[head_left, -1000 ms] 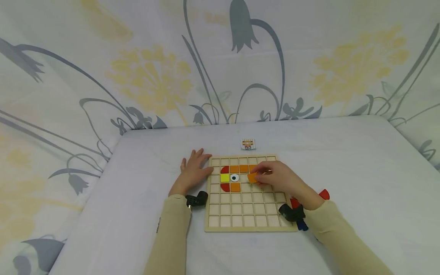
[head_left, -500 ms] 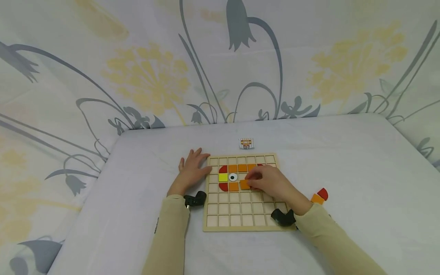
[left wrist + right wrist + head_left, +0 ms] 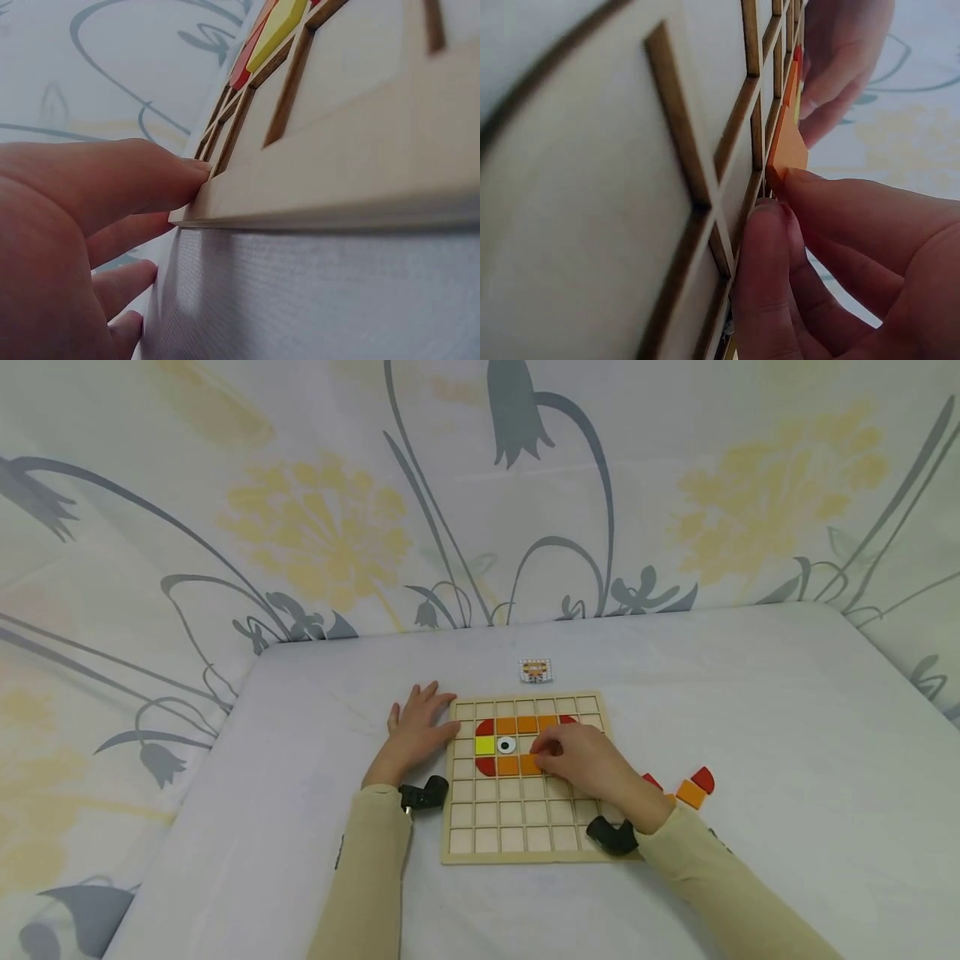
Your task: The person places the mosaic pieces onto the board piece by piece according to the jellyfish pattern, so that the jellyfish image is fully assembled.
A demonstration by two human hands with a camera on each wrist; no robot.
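One orange tile (image 3: 529,765) has been lowered to the grid board (image 3: 517,858) beside an orange neighbour (image 3: 507,766), lengthening the lower row; its edge is pinched by the right hand (image 3: 583,760), while the board's rim is touched by the spread-fingered left hand (image 3: 415,731).

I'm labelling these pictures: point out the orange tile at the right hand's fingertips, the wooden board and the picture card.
Orange tile (image 3: 788,146): right wrist view, broad face.
Wooden board (image 3: 517,857): head view, its near rim.
Picture card (image 3: 535,671): head view, printed middle.
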